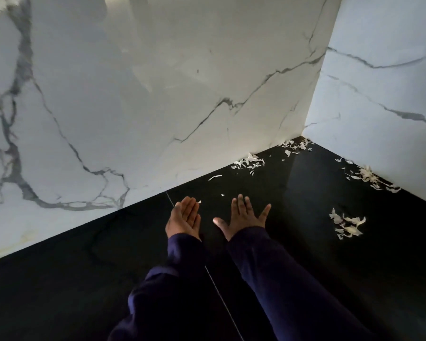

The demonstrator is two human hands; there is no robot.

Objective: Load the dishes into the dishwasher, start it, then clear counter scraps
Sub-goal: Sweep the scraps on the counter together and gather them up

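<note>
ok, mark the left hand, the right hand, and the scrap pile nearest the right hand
left hand (184, 219): head view, point on the upturned palm.
right hand (244, 217): head view, point on the back of the hand.
scrap pile (347, 223): head view, point on the middle of the pale shreds.

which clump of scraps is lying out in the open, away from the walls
The clump right of the right hand, alone on the black counter. The others hug the marble walls, at the corner and along each side.
</note>
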